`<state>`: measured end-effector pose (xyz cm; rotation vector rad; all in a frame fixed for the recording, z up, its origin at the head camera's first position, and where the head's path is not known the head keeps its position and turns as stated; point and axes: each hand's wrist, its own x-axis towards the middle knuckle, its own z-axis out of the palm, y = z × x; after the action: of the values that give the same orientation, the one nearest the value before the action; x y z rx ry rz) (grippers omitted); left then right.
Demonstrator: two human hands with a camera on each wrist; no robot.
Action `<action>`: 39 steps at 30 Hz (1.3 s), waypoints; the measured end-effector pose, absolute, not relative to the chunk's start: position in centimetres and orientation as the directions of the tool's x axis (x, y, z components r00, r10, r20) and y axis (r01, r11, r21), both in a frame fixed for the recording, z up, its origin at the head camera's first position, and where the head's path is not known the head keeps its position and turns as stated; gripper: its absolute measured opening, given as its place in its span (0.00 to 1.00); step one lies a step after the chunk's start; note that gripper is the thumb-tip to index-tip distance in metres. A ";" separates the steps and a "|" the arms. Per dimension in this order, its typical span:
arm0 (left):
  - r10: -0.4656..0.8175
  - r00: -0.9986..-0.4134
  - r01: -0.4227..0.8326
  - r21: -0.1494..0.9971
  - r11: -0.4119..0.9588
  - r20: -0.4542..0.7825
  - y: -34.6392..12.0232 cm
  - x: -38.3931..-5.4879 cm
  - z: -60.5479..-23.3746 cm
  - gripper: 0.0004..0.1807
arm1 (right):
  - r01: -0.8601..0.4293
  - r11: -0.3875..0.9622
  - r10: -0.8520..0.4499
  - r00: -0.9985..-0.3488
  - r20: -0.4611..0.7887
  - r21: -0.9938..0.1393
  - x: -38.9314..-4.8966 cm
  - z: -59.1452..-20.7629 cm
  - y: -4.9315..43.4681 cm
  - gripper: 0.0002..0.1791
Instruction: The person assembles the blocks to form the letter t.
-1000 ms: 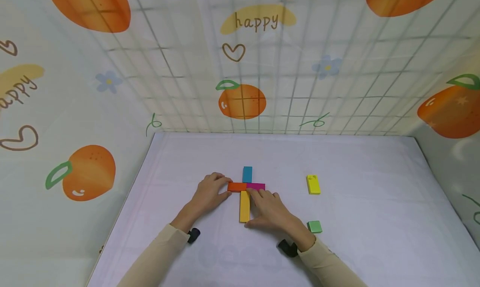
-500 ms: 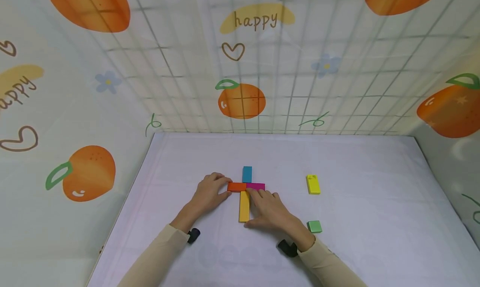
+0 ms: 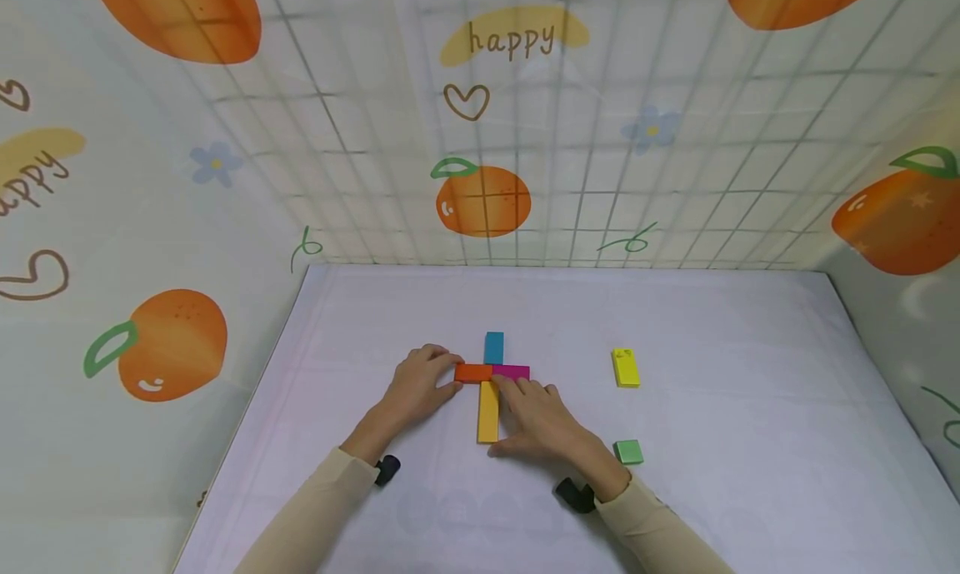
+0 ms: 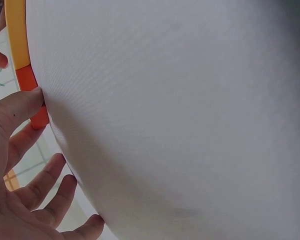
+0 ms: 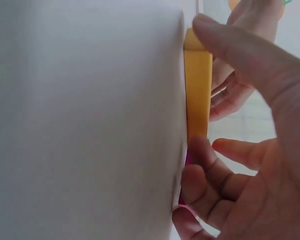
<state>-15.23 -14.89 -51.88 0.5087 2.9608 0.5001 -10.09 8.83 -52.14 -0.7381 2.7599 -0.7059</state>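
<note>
Several coloured blocks lie joined in a cross on the white tabletop. My left hand (image 3: 418,386) pinches the left end of the orange-red block (image 3: 471,373) between thumb and index finger, its other fingers spread in the left wrist view. To the right, my right hand (image 3: 542,417) spans the long amber block (image 3: 487,414), thumb at its near end and fingertips at its far end. Those fingers also lie against the magenta block (image 3: 517,371), partly covering it in the right wrist view. Beyond the orange-red and magenta blocks, a blue block (image 3: 494,348) points away from me.
Off to the right lies a bright yellow block (image 3: 626,367) with small marks on top. A small green block (image 3: 628,451) sits close beside the right wrist. Printed cloth walls (image 3: 375,182) with oranges rise behind and at both sides of the tabletop (image 3: 750,391).
</note>
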 end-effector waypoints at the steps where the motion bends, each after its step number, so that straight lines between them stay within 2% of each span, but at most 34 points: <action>1: 0.339 -0.940 0.307 0.335 0.891 -0.042 -14.9 -15.2 -51.9 0.23 | -0.415 0.758 -0.512 -0.856 -0.066 -0.503 -10.1 -52.1 8.9 0.59; 6: 0.341 -0.939 0.307 0.330 0.893 -0.049 -14.9 -15.3 -51.9 0.22 | -0.379 0.743 -0.484 -0.874 -0.052 -0.551 -9.9 -51.1 9.5 0.56; 12: 0.342 -0.939 0.313 0.324 0.893 -0.037 -14.9 -15.5 -52.1 0.23 | -0.335 0.742 -0.425 -0.905 -0.019 -0.581 -9.2 -49.3 10.9 0.49; 16: 0.338 -0.940 0.309 0.325 0.894 -0.038 -14.9 -15.4 -52.1 0.22 | -0.321 0.753 -0.397 -0.918 -0.008 -0.575 -8.7 -48.8 11.9 0.49; 25: 0.336 -0.941 0.302 0.335 0.892 -0.046 -14.8 -15.3 -52.1 0.22 | -0.346 0.754 -0.385 -0.921 0.050 -0.559 -7.2 -48.6 14.1 0.46; 39: 0.339 -0.939 0.301 0.345 0.889 -0.053 -14.8 -15.1 -51.7 0.22 | -0.351 0.633 -0.401 -0.911 0.095 -0.690 -6.0 -49.5 20.3 0.36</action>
<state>-15.14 -14.78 -51.72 0.4999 2.9442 0.5111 -5.96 20.28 -49.46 -0.6403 2.7779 -1.1516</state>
